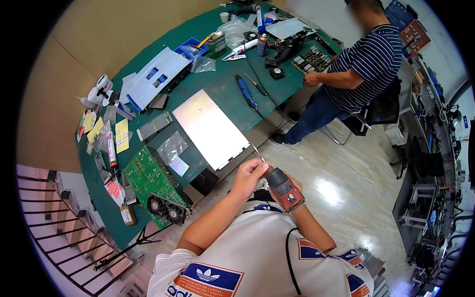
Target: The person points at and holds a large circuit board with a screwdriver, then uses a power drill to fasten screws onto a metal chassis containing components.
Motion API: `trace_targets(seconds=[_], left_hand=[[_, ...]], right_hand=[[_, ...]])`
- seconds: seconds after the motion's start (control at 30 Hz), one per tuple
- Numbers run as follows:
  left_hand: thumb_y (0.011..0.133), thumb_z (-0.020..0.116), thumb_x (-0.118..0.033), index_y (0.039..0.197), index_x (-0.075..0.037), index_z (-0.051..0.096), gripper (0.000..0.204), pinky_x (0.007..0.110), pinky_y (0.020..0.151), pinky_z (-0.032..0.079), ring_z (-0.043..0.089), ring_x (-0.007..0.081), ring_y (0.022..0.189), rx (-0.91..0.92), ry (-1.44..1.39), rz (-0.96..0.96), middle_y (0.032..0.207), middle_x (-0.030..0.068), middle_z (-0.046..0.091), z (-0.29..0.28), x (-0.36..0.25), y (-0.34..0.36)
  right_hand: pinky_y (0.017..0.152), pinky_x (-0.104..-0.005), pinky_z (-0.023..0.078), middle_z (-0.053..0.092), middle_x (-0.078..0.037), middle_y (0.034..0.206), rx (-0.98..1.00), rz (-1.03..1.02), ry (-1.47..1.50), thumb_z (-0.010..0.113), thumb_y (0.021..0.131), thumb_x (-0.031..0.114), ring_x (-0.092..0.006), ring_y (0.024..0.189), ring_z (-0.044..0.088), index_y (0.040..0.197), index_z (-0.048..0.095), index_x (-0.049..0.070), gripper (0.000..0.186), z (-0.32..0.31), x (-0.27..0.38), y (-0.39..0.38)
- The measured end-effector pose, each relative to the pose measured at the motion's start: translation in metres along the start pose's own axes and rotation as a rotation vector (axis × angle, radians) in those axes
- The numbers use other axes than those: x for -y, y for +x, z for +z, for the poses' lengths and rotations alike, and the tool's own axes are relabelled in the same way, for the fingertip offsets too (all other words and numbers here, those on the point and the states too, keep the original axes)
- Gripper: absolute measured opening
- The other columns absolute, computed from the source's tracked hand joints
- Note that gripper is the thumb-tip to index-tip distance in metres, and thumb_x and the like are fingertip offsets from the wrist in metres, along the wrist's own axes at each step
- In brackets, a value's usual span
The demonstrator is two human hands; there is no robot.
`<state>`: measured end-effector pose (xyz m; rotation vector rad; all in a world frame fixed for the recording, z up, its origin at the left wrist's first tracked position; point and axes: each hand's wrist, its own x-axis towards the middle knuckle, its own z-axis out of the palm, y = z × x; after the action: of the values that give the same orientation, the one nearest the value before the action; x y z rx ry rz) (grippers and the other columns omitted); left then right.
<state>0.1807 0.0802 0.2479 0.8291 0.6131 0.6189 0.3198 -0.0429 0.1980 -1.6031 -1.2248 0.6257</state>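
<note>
In front of my chest I hold a red and black power drill (283, 190), its long thin bit (258, 152) pointing up and away toward the table. My left hand (251, 176) is closed at the front end of the drill, thumb and fingers pinched about where the bit goes in. Mostly hidden behind the drill body, my right hand (296, 184) grips it from the right. Just beyond the bit's tip lies a flat, shiny metal panel (210, 128) at the table's near edge. I cannot tell whether the tip touches it.
On the green table (208, 84) lie a green circuit board (148, 171) with two black fans (167, 209), a plastic bag (173, 147), a metal chassis (158, 79) and a blue soldering-iron-like tool (246, 92). A co-worker (363, 64) in a striped shirt handles boards (311, 60) at far right.
</note>
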Motion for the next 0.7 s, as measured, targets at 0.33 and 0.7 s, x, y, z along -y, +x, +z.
trace_targets(seconds=[0.33,0.7], left_hand=[[0.094,0.062,-0.025,0.093,-0.008,0.063,0.017,0.031,0.084,0.047,0.059,0.0126,0.093,0.043,-0.085,-0.125,0.101,0.0028,0.064,0.015,0.026,0.05],[0.098,0.055,-0.025,0.112,-0.004,0.063,0.026,0.028,0.078,0.051,0.062,0.014,0.089,-0.163,-0.004,-0.159,0.102,0.0059,0.066,-0.014,0.042,0.062]], right_hand=[[0.083,-0.0331,0.053,0.067,-0.013,0.111,0.086,0.009,-0.011,0.08,0.07,0.012,-0.0267,0.093,0.067,0.118,0.063,0.002,0.052,-0.058,0.013,0.04],[0.088,-0.0355,0.051,0.066,-0.013,0.113,0.278,-0.157,0.141,0.081,0.068,0.013,-0.0284,0.097,0.066,0.119,0.062,0.002,0.056,-0.067,-0.033,0.104]])
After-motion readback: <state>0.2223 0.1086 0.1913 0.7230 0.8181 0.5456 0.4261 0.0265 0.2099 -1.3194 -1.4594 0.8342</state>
